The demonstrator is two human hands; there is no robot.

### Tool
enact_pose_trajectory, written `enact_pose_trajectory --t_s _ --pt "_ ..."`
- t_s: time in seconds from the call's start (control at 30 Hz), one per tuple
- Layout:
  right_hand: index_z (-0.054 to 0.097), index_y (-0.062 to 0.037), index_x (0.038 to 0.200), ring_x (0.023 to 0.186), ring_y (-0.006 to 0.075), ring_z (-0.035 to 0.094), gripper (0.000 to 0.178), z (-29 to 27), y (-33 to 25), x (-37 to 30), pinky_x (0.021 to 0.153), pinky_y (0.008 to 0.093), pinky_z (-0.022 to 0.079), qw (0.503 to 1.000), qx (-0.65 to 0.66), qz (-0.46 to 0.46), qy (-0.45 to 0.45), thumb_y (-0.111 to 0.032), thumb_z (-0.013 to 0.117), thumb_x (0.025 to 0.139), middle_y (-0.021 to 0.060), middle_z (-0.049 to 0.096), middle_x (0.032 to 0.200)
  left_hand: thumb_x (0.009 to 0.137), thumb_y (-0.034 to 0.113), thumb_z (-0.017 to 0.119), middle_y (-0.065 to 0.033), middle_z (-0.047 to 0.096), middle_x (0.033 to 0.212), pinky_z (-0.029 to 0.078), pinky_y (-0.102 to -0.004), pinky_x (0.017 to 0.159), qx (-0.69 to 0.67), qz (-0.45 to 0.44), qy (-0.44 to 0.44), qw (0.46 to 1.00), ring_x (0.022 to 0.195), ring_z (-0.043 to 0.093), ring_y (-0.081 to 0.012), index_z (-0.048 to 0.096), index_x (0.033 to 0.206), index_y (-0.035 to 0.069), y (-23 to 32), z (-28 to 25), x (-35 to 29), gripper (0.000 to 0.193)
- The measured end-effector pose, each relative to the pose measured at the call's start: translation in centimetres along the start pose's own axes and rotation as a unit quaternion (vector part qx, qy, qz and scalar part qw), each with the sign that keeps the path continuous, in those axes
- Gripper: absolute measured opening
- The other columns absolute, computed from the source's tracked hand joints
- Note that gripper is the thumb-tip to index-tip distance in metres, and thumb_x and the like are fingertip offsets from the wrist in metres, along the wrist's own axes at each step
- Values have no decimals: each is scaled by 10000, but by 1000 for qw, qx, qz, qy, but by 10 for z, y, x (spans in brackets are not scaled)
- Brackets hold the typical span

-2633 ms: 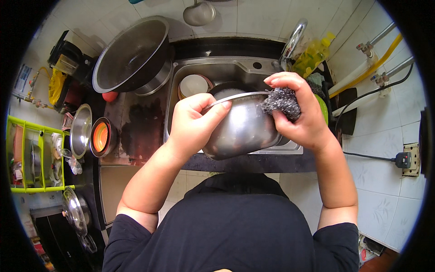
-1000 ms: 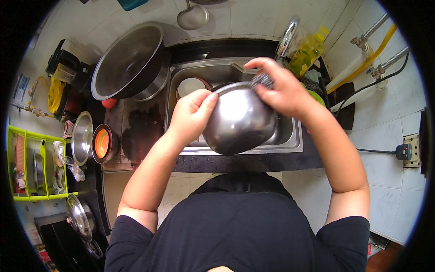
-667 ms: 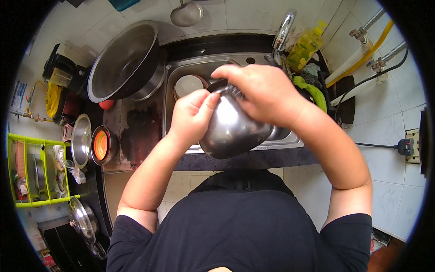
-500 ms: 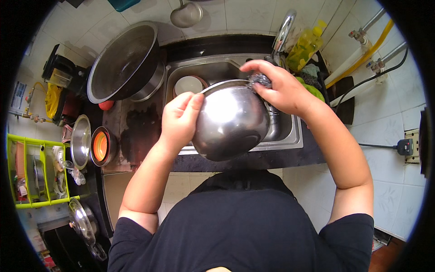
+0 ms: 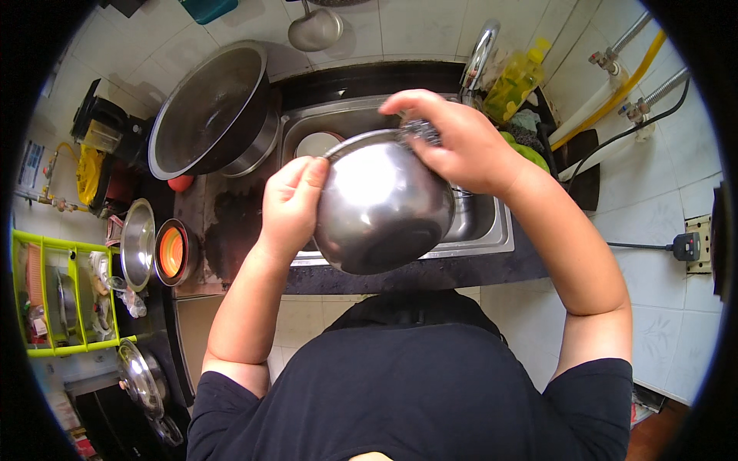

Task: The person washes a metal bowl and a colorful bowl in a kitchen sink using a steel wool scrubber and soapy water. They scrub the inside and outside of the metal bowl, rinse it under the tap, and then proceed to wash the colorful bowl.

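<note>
A shiny steel bowl [image 5: 380, 211] is tilted over the front of the sink, its rounded outside toward me. My left hand [image 5: 294, 201] grips its left rim, thumb on the outside. At the bowl's upper right rim, my right hand [image 5: 461, 142] holds a steel wool scrubber [image 5: 420, 132] between thumb and fingers, against or very near the metal. The inside of the bowl is hidden from view. Behind it, a white bowl [image 5: 317, 144] sits in the left part of the steel sink [image 5: 503, 234].
The faucet [image 5: 480, 55] rises behind the sink, beside a yellow-green bottle [image 5: 516, 83]. A big dark pot [image 5: 207, 111] stands left of the sink. Nested bowls [image 5: 174, 251], a steel basin [image 5: 137, 244] and a green rack [image 5: 69, 349] are further left.
My right hand has slid the scrubber a little left along the rim. The bowl and my left hand have also shifted slightly left.
</note>
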State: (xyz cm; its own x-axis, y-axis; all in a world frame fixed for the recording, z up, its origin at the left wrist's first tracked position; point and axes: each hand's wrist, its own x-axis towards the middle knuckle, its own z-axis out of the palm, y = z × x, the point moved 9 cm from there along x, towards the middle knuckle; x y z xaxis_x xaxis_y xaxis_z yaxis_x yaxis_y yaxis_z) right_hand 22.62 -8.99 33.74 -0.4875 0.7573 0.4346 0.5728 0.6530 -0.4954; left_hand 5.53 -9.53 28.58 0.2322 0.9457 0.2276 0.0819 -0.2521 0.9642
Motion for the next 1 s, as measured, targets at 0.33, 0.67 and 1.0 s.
enact_pose_trajectory --t_s 0.33,0.67,1.0 --pt "543 -152 1101 849 322 622 319 -5 19 -2 737 405 496 998 17 -12 59 -121 589 787 116 649 904 945 198 516 41 505 652 346 -200 516 -69 -26 48 996 594 421 -37 559 737 30 -1 -12 -6 271" --pt "545 -131 1093 883 315 617 329 -6 12 3 755 394 492 998 52 11 39 -95 602 772 117 644 945 957 217 492 46 494 646 340 -197 508 -70 -34 44 996 588 419 -35 543 723 41 2 -9 -13 298" --pt "556 -127 1070 887 309 620 324 6 -23 9 753 393 497 999 -3 -38 -34 -63 580 754 119 646 939 934 215 536 25 529 650 364 -211 530 -3 -12 6 1000 598 439 -47 581 752 17 3 -1 -17 273"
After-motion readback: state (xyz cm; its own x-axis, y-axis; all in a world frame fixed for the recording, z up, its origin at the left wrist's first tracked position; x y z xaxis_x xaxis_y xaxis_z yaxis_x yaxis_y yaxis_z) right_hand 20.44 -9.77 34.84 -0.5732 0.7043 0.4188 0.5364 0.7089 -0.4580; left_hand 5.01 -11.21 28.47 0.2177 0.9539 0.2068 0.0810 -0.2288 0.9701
